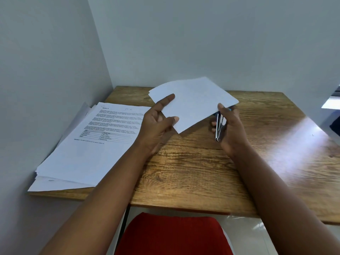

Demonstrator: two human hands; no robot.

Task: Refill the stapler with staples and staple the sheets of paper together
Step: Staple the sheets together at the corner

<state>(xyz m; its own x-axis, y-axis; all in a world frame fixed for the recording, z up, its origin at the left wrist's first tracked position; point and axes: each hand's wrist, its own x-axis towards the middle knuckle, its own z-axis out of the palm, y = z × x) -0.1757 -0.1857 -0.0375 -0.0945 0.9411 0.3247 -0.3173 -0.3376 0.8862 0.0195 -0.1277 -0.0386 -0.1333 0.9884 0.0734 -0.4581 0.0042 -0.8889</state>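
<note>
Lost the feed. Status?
Left hand pinches sheets above table. Right hand grips stapler at their corner. Nothing blocking.

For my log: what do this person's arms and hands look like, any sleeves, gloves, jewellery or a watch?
Both forearms are bare up to the frame's lower edge, with no sleeves in view. The left hand and right hand wear no gloves. No rings, bracelets or a watch show on the visible fingers and wrists. No markings or bandages can be seen.
</note>
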